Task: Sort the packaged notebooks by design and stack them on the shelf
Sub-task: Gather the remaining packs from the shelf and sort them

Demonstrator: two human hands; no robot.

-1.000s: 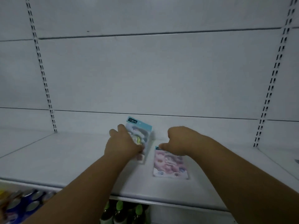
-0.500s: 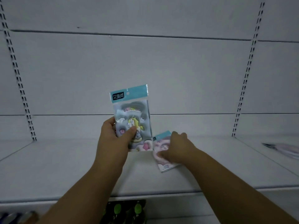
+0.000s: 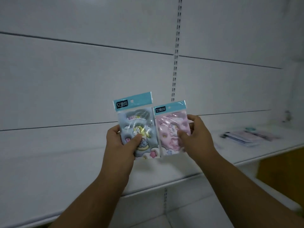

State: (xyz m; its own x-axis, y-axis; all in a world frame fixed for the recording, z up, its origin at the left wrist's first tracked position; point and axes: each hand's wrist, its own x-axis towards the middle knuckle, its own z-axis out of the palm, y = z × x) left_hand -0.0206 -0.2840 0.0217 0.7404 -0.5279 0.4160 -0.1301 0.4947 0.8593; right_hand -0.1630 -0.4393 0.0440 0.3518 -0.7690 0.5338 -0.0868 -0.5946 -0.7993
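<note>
Notebooks: left hand [image 3: 121,143] grips the blue one [image 3: 139,129], right hand [image 3: 195,137] grips the pink one [image 3: 171,130], both upright above the shelf [image 3: 82,162]. A blurred pile [image 3: 246,137] lies at 3 o'clock, nearer the right hand.

Two packaged notebooks, held upright side by side above the white shelf [image 3: 172,168]

Grey-blue notebook [image 3: 138,127]: unicorn design, clear wrap, teal header card, on the left. Pink notebook [image 3: 169,127]: same wrap and header, on the right, edges just touching the first. Blurred pile of further packs [image 3: 246,137] lies flat on the shelf, far right.
</note>
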